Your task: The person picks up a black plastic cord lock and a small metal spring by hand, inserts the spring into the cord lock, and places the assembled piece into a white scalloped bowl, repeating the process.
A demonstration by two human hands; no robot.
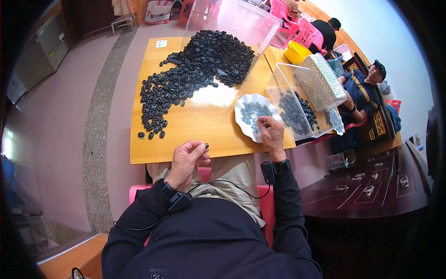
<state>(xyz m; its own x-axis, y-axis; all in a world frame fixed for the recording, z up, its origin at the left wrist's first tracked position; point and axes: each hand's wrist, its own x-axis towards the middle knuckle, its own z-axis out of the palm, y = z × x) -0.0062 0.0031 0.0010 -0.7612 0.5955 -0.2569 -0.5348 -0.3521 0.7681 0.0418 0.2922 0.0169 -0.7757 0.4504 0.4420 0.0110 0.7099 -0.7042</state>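
Observation:
My left hand (187, 162) is closed in a pinch just off the table's near edge, with a small black piece (206, 145) at its fingertips. My right hand (273, 133) reaches over a white scalloped plate (239, 104), thumb and fingertips pressed together at its contents. Many small greyish, see-through bits (253, 111) lie on that plate; whatever the right fingertips pinch is too small to make out. Beyond my hands, a large heap of black oval two-hole plastic pieces (211, 58) spreads toward the table's left side.
The wooden table (186, 132) carries a large clear bin (269, 23) tipped behind the heap. Right of the plate stands a clear box (304, 135) with black pieces, beside a white perforated basket (320, 81). A yellow basin (297, 52) is farther back. Another person (362, 90) sits at right.

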